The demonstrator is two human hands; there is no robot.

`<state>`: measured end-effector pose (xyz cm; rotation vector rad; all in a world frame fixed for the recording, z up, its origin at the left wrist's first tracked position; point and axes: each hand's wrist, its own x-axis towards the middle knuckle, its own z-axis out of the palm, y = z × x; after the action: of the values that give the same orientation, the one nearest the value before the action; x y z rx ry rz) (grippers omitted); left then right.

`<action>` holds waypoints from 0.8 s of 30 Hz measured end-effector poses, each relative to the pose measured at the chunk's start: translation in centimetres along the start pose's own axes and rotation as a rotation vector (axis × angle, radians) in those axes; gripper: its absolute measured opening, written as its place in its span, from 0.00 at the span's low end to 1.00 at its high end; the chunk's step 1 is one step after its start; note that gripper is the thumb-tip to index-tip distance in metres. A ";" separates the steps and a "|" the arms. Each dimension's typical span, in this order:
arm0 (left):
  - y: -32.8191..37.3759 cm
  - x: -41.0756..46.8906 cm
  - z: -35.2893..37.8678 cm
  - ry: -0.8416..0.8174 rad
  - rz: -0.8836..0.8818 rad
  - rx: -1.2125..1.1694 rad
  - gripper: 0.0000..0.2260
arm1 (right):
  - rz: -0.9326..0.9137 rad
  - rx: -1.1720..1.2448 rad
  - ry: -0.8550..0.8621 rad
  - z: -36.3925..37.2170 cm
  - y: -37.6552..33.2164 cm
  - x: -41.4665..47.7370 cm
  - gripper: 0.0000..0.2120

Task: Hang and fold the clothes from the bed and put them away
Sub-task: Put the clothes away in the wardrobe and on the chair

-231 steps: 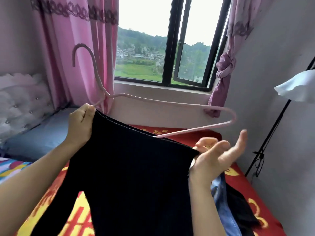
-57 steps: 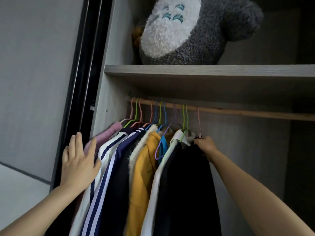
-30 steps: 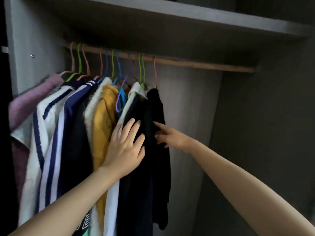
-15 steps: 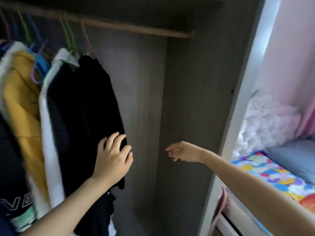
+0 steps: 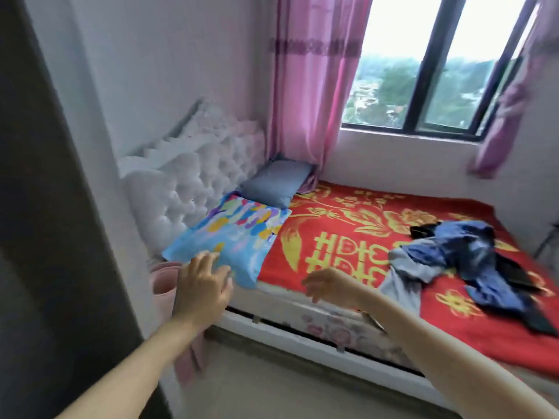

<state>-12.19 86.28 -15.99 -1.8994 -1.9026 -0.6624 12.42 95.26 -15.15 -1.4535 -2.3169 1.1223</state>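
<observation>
Both hands empty, fingers loose — clothes lie heaped on the bed, to the right, nearer the right hand than the left hand

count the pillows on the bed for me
2. A grey-blue pillow lies in the corner by the headboard, below the pink curtain. A multicoloured pillow lies right beside it, at the bed's near edge. No others show.

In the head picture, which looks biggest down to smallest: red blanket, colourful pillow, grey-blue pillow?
red blanket
colourful pillow
grey-blue pillow, though it lies farther away, so the pillows' true order is unsure
</observation>
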 end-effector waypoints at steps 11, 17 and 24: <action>26.7 1.9 9.3 -0.363 0.581 -0.525 0.12 | 0.700 0.172 0.622 -1.3 15.7 -28.9 0.09; 37.3 -4.4 6.5 -0.499 0.887 -0.821 0.08 | 1.090 0.247 0.927 6.2 13.8 -42.6 0.09; 42.8 -15.4 3.7 -0.674 1.203 -0.880 0.16 | 1.462 0.217 1.186 16.8 9.2 -52.3 0.10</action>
<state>31.05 74.85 -24.89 -3.5378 -0.2316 -0.4530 36.54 45.39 -21.31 -2.5963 -0.1804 0.2781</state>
